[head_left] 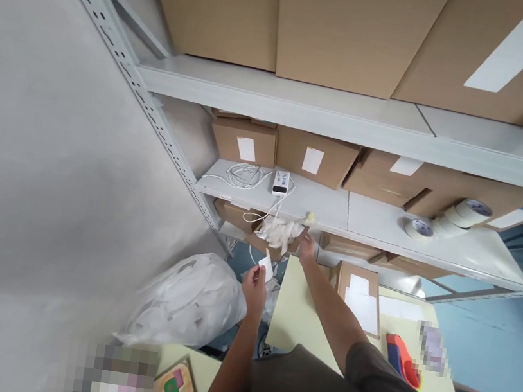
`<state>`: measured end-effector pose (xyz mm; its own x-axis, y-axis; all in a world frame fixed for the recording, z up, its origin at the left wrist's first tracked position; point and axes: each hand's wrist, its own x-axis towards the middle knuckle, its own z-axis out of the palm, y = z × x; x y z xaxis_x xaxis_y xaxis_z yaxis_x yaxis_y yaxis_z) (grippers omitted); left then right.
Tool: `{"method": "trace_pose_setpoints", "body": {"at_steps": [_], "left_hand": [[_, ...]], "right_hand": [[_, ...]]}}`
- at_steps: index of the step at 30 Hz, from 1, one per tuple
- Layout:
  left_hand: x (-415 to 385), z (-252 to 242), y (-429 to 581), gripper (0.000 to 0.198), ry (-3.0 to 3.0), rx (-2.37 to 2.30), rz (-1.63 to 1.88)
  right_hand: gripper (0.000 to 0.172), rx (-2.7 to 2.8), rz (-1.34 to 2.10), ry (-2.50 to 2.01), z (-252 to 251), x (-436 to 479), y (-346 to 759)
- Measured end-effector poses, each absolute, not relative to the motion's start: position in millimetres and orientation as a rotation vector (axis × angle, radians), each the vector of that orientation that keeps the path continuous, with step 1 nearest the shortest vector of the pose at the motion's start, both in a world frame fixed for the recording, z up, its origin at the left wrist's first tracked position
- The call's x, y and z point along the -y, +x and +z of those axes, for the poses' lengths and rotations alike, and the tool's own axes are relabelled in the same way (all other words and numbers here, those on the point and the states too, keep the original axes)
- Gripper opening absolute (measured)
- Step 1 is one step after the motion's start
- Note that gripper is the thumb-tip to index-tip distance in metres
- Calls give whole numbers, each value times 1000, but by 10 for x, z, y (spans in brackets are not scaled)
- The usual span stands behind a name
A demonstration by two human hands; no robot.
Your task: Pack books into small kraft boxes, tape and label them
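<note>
My left hand (pixel 255 284) is closed on a small white paper piece (pixel 266 267), pinched between thumb and fingers. Further right, my right hand (pixel 306 246) is at the edge of an open cardboard box (pixel 264 246) below the middle shelf, its fingers closed on the brown cardboard edge. Crumpled white paper strips (pixel 278 232) fill that box and rise above its rim. On the shelf just above lie a white device (pixel 281 183) and a coiled white cable (pixel 245 175), with a loop of cable hanging over the shelf edge.
A large white plastic bag (pixel 191 300) bulges at the lower left. The pale table (pixel 307 319) bears a labelled carton (pixel 359 294) and a red-and-blue tape dispenser (pixel 404 361). Tape rolls (pixel 419 229) lie on the middle shelf (pixel 319 201). A metal upright (pixel 144 92) stands left.
</note>
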<state>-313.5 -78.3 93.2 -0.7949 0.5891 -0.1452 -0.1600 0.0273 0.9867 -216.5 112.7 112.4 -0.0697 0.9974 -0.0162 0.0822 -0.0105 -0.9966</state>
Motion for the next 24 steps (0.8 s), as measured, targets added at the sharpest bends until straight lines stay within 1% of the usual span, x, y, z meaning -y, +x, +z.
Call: {"method": "trace_pose_setpoints", "body": {"at_steps": [2,4,8,10,13,14,16,18,22,24], "left_hand": [[742,933,-3132,47,498,-1811,1776],[681,941,-3069,41,636,-1827,1715],[537,937,-2733,26,1037,-1703,1555],[476,910,-2476,19,1206,-1636,1456],[423,850,-2071,15,1425,-1575,1310],[414,829,-1946,18,1499,-1530,1261],[404,787,-1719,33,1614,-1406,1174],[396,738,-1519,45,1588,-1351,1153],[364,610,-1191,48,1057,-1430,1199],[344,540,-1073,51,881,-1412,1185]], "right_hand": [[53,1114,1373,-1358,1091,-870,-2012],[55,1076,1450,-1385,1064,-552,-1786],[59,975,1806,-1250,1097,-40,-1243],[58,882,1826,-1257,1122,78,-960],[46,768,1675,-1383,1086,160,-543],[41,722,1606,-1423,1055,183,-411],[37,603,1489,-1471,981,235,-167],[36,504,1438,-1480,910,292,50],[37,453,1467,-1449,773,377,370],[37,469,1499,-1421,674,403,459]]}}
